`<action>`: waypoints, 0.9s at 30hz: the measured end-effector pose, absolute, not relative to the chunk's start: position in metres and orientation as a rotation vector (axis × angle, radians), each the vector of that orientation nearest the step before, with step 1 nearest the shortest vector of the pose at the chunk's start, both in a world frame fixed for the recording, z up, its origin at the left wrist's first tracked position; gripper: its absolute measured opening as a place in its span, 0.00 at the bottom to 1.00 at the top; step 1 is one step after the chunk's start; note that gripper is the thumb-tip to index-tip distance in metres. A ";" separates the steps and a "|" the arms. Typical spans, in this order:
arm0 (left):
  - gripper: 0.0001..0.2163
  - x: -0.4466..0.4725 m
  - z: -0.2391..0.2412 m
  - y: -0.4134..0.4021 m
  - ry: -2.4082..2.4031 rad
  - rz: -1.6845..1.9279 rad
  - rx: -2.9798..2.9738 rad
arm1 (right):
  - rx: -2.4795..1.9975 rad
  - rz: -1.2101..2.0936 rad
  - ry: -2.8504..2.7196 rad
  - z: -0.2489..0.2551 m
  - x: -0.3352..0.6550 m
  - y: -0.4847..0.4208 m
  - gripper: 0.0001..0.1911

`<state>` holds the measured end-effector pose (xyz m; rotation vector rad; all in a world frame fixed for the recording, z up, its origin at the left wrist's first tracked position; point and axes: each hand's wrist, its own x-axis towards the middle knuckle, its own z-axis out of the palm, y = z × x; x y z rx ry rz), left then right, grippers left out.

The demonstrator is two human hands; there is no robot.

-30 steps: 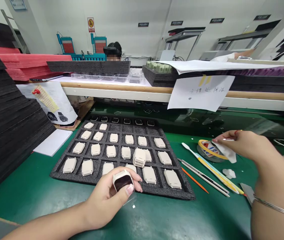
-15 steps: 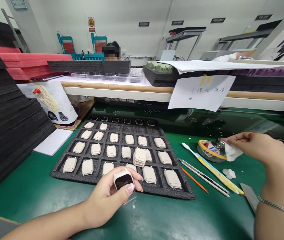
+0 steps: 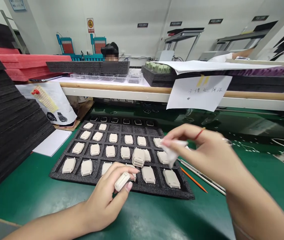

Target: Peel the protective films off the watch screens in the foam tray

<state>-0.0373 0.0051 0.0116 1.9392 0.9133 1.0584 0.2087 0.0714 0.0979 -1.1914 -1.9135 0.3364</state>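
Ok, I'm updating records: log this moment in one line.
left hand: cream rectangular watch case, held | right hand: crumpled white wipe, pinched | black foam tray: cream watch cases in pockets

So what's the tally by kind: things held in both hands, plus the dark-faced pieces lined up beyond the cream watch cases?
Cream rounded watch case, in the left hand: 1
Crumpled white wipe, in the right hand: 1
Small dark-faced, pale-rimmed pieces: 6
Total: 8

Light is bright — soft sheen on the tabletop (image 3: 144,213).
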 end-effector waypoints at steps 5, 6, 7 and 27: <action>0.09 -0.036 0.012 0.006 0.857 1.063 2.000 | -0.659 0.528 -2.109 0.069 0.141 0.028 0.04; 0.08 -0.036 0.011 0.006 0.862 1.071 2.007 | -0.630 0.509 -2.101 0.063 0.136 0.026 0.04; 0.08 -0.036 0.010 0.007 0.876 1.080 2.016 | -0.620 0.485 -2.089 0.058 0.133 0.025 0.04; 0.08 -0.036 0.009 0.012 0.847 1.074 2.019 | -0.439 -0.163 -2.105 0.044 0.143 0.043 0.06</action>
